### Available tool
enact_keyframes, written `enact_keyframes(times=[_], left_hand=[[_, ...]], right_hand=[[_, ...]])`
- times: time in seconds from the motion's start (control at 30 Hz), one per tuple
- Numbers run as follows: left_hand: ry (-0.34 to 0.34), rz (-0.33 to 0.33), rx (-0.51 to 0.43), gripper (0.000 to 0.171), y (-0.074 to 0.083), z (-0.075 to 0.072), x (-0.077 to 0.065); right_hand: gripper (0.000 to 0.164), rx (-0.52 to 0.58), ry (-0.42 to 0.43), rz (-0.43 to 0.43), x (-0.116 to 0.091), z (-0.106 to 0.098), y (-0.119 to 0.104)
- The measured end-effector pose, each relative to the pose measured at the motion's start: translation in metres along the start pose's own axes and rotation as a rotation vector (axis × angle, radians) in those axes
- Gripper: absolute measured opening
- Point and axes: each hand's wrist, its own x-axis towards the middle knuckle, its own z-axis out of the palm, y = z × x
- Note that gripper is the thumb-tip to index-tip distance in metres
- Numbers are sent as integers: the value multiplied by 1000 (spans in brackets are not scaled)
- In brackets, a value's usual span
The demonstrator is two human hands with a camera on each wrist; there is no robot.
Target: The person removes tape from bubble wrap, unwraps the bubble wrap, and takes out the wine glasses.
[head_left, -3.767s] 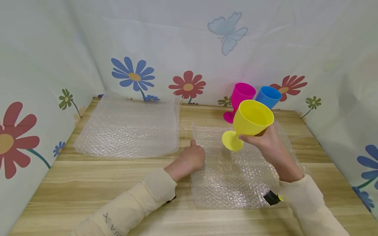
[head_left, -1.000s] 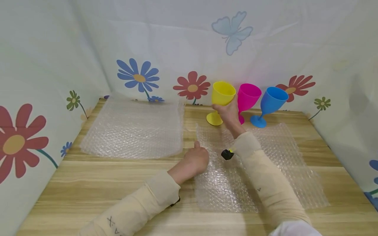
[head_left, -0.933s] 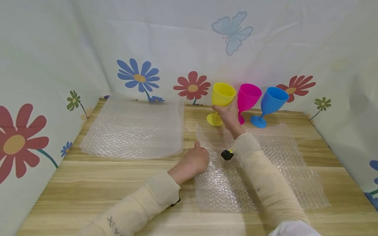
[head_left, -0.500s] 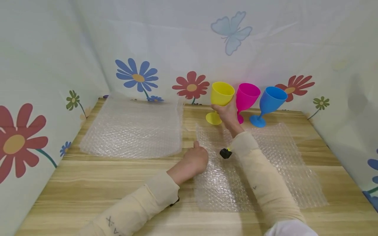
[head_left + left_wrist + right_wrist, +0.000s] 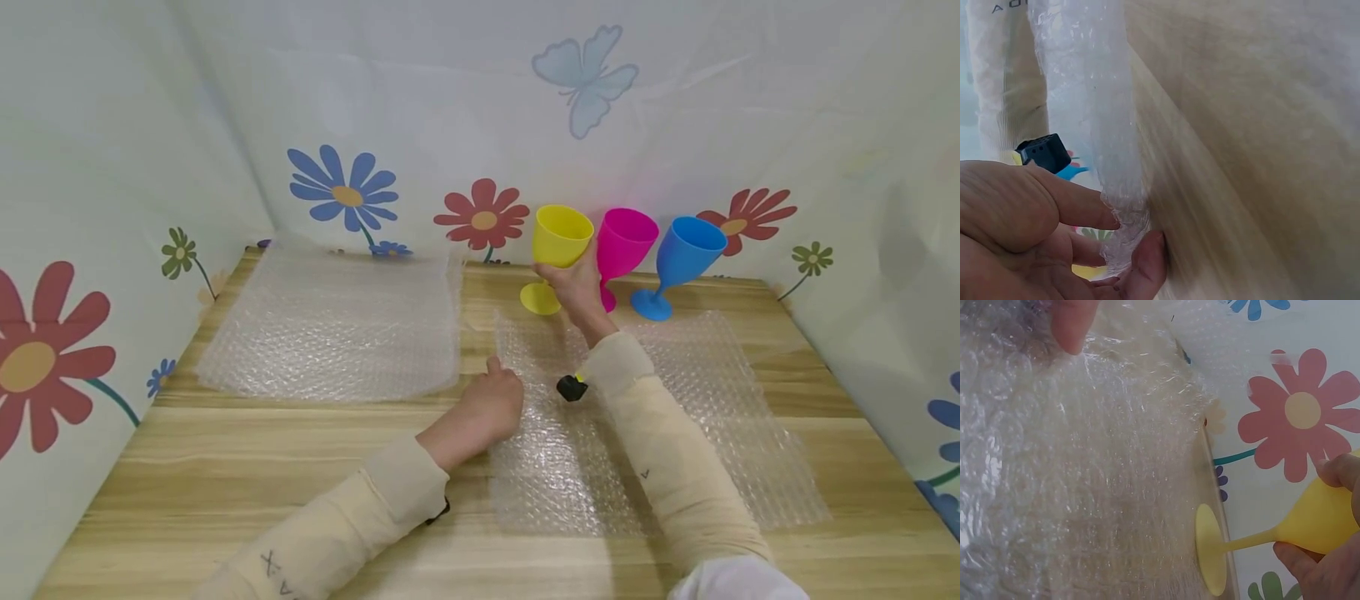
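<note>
My right hand grips the yellow goblet around its bowl, at the back of the table. The right wrist view shows the goblet's stem and round foot, with a thumb and finger on the bowl. Directly to its right stands a pink goblet, partly hidden by that hand. A blue goblet is farther right, upright. Along the left edge of the right-hand bubble wrap sheet lies my left hand. In the left wrist view its thumb and fingers pinch the crumpled wrap edge.
Another bubble wrap sheet lies flat at the left on the wooden table. A flower-printed cloth hangs behind and at both sides. My right forearm crosses over the right sheet. A black wrist device sits under the right cuff.
Since the oldest frame, my right hand has carried the yellow goblet back and left, beside the pink one. Over the last second both hands have stayed put; the view shifts slightly.
</note>
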Motion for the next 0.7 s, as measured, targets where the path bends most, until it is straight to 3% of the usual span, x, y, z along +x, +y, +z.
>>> enact_keyframes(times=[0.23, 0.33, 0.7], left_hand=[[101, 47, -63, 8, -4, 2, -5], [108, 58, -89, 6, -4, 1, -8], [148, 84, -310, 52, -8, -17, -34]], right_hand=[[88, -14, -5, 9, 0, 0, -1], [88, -21, -13, 19, 0, -1, -1], [87, -32, -28, 33, 1, -2, 0]])
